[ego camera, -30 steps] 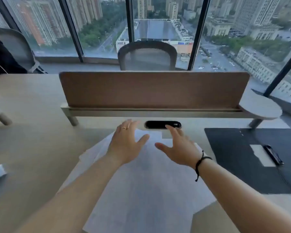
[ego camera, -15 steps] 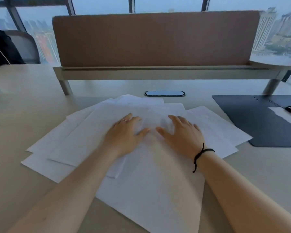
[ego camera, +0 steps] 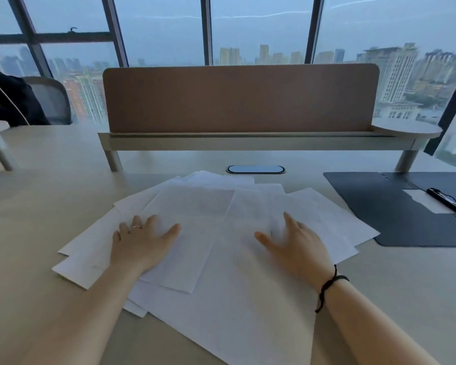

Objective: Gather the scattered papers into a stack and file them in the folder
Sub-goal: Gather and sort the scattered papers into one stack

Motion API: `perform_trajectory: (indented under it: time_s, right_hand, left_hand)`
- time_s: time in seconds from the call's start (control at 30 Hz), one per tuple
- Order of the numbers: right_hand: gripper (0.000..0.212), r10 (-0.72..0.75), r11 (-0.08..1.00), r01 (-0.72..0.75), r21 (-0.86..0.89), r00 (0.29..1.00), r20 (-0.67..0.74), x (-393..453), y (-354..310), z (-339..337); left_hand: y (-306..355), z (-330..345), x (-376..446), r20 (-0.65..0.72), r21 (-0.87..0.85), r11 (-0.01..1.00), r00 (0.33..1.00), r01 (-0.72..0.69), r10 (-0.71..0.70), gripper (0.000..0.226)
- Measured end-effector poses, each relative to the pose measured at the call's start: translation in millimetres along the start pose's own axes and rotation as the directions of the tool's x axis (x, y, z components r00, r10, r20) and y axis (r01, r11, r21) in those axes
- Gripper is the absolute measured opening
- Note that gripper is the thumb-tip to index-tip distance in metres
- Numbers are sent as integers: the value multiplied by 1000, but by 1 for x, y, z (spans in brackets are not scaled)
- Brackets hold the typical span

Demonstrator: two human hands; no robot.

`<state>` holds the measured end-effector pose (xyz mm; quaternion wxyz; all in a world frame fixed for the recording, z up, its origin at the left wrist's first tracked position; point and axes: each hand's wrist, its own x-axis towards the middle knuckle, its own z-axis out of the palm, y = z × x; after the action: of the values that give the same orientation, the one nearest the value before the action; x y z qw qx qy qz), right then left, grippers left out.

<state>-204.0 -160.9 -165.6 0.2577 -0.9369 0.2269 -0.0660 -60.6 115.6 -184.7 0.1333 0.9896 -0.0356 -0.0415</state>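
Head view showed both hands lying flat on a loose fan of white papers (ego camera: 221, 259) spread over the pale surface (ego camera: 50, 196). The left hand (ego camera: 140, 246), a ring on one finger, was splayed wide with its palm down on the sheets toward that side of the pile; the right hand (ego camera: 295, 246), a dark cord at its wrist, was likewise spread and pressed down, though its fingers were smeared by motion blur. Neither hand pinched or lifted a sheet. With a broad gap of paper between the two thumbs, the placement read as a bracing hold, from which the hands could sweep inward and draw the overlapping sheets into one stack; that was a judgement, since no gathering showed yet.

The sheets lay at different angles, corners jutting out beyond the left hand's outer edge and past the right hand's little-finger side. Off to the right hand's outer side, just beside the nearest paper corner and perhaps touching it, lay the open dark folder (ego camera: 395, 206), flat on the surface with a black clip (ego camera: 446, 199) resting on a small white slip inside. Lying open there, it seemed ready to receive the stack.

How many sheets there were could not be counted, as they overlapped and the hands and forearms covered parts. Any print on them was too faint to read. The folder's far side was cut off by the frame edge. Beyond the fingertips stood a brown divider panel (ego camera: 240, 98).
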Motion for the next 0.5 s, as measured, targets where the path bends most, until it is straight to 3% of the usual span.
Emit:
perform_trajectory:
  time_s: [0.1, 0.2, 0.3, 0.4, 0.5]
  right_hand:
    - [91, 90, 949, -53, 310, 990, -107, 2, -4, -13]
    - [86, 210, 829, -78, 554, 961, -178, 7, 3, -20]
    - [85, 357, 556, -176, 812, 933, -42, 15, 9, -24]
    - [81, 373, 237, -268, 934, 913, 168, 20, 10, -25]
    - [77, 326, 175, -299, 938, 917, 232, 20, 9, -18]
  left_hand:
    - [3, -3, 1, -38, 16, 1000, 999, -12, 12, 88]
    - [1, -9, 1, -124, -10, 1000, 992, 2, -4, 85]
    - [0, -16, 3, -184, -240, 971, 982, 7, -52, 83]
    - [4, -23, 3, -199, -537, 843, 975, -21, -103, 80]
    - [7, -24, -1, -102, -709, 705, 990, -5, -95, 92]
